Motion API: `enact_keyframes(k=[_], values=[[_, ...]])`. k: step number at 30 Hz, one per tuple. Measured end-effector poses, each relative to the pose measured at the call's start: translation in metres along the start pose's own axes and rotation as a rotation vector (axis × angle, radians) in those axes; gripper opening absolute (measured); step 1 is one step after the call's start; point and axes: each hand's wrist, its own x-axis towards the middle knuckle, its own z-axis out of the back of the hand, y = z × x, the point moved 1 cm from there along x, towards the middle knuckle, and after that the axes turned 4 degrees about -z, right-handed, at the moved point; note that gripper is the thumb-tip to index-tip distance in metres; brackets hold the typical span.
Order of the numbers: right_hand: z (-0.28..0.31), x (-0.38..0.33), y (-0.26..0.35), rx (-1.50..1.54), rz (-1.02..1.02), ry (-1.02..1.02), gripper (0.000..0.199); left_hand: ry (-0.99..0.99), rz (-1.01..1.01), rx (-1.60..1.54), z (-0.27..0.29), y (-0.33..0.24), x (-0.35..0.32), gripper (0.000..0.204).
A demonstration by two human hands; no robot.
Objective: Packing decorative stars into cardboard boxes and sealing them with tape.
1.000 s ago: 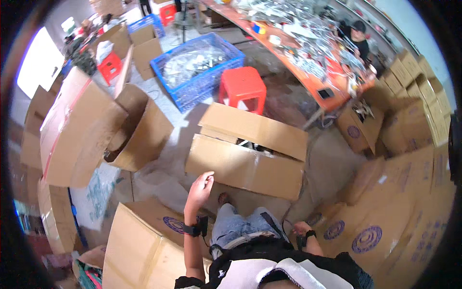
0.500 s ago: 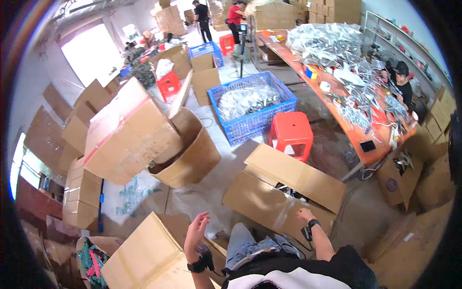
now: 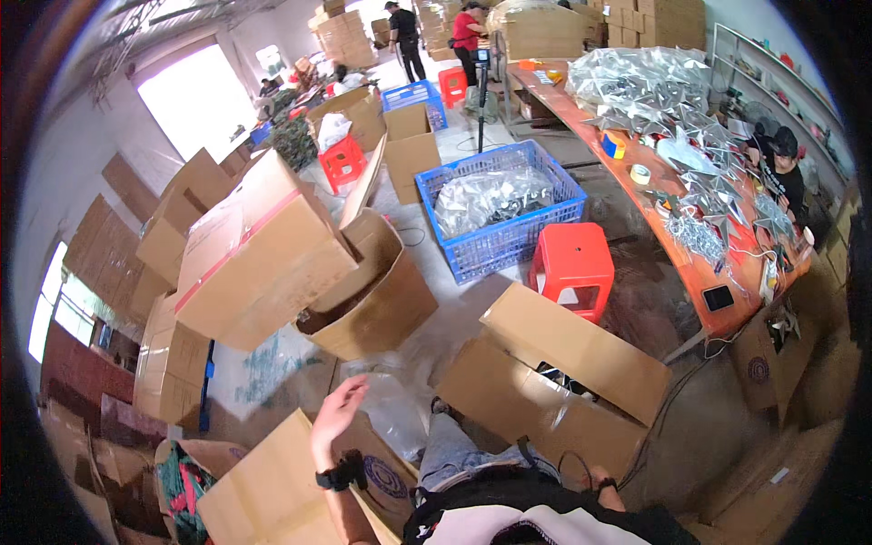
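Observation:
My left hand (image 3: 339,409) hangs in the air over the cardboard box (image 3: 263,477) at lower left, its fingers stretched out and nothing in them. Low at the right of my body is my right hand (image 3: 599,476), small in view and with its fingers too unclear to read. It is nearest to the cardboard carton (image 3: 495,386) on the floor ahead of me. Between that carton's partly raised flaps, dark and white contents (image 3: 565,376) show through a gap. Clear plastic sheeting (image 3: 392,413) lies between the box and the carton.
Beyond the carton stand a red stool (image 3: 572,263) and a blue crate (image 3: 459,254) with silvery items in plastic. An orange table (image 3: 668,232) bearing silver stars runs along the right, a seated person (image 3: 783,173) behind it. Large boxes (image 3: 263,250) crowd the left.
My left hand has moved left, over the lower-left box. My right hand has drawn back from the carton toward my body. The whole view has shifted slightly.

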Motion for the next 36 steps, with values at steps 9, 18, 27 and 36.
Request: enact_keyframes(k=[9, 18, 27, 36], values=[[-0.059, -0.028, 0.066, -0.932, 0.395, -0.328, 0.022, 0.204, 0.05, 0.082, 0.014, 0.025, 0.122, 0.028], [-0.219, -0.063, 0.297, -0.108, 0.336, -0.475, 0.021, 0.415, 0.047, -0.079, 0.057, 0.145, 0.285, 0.027], [-0.291, -0.127, 0.401, -0.124, 0.125, -0.538, 0.025, 0.487, -0.007, -0.313, 0.033, 0.167, 0.36, 0.026], [-0.31, -0.094, 0.335, 0.033, 0.106, -0.565, 0.024, 0.568, 0.131, -0.199, 0.045, 0.164, 0.333, 0.025]])
